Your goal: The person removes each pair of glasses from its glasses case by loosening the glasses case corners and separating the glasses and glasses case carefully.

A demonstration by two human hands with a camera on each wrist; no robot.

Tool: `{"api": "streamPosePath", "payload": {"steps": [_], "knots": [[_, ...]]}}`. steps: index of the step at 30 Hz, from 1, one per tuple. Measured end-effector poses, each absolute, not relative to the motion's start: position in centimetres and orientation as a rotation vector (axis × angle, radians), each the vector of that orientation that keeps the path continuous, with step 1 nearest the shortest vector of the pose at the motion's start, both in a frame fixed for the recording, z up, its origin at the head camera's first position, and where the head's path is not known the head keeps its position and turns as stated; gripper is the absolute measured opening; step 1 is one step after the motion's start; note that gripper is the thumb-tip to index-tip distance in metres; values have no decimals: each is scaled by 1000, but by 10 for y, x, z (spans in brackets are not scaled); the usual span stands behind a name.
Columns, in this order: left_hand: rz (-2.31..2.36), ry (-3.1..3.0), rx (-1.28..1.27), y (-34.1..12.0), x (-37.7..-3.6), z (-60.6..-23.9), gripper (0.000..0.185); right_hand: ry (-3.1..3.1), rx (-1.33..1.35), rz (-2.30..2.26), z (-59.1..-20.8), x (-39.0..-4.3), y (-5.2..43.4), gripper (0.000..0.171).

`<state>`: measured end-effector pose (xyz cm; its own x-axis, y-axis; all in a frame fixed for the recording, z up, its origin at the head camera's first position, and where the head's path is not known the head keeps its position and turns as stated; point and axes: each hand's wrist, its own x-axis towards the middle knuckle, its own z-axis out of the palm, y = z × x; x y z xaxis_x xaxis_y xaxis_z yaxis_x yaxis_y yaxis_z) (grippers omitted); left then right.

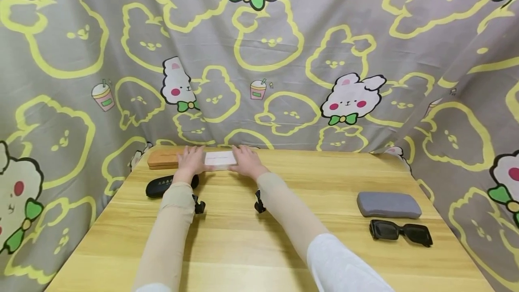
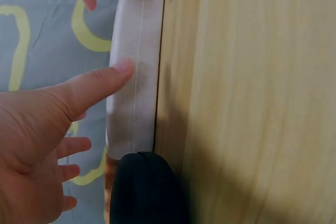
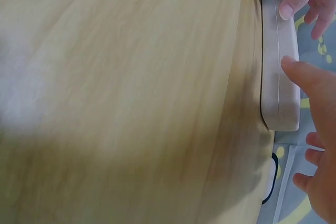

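Both hands rest on a white rectangular hard case [image 1: 220, 158] at the table's far edge: the left hand [image 1: 190, 160] at its left end, the right hand [image 1: 248, 161] at its right end, thumbs against its near side, fingers extended rather than clenched. A tan wooden case [image 1: 162, 158] lies just left, a black oval case [image 1: 159, 187] nearer. On the light wooden table [image 1: 259, 247], well to the right, lie a grey fabric case [image 1: 388, 205] and black sunglasses [image 1: 400, 232].

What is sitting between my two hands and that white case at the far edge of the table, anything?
Nothing visible. The left hand and right hand already flank the white case, and both wrist views show thumb tips touching it. The black case and the brown case lie off to the left, not in between.
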<state>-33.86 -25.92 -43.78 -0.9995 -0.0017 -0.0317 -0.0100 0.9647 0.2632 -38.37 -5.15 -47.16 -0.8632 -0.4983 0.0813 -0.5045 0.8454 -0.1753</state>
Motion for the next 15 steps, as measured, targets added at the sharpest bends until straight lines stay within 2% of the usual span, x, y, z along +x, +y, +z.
{"api": "streamPosePath", "payload": {"steps": [15], "knots": [[304, 3009, -68, -255, -351, -443, 92, -3017, 796, 224, -475, -383, -61, 88]]}}
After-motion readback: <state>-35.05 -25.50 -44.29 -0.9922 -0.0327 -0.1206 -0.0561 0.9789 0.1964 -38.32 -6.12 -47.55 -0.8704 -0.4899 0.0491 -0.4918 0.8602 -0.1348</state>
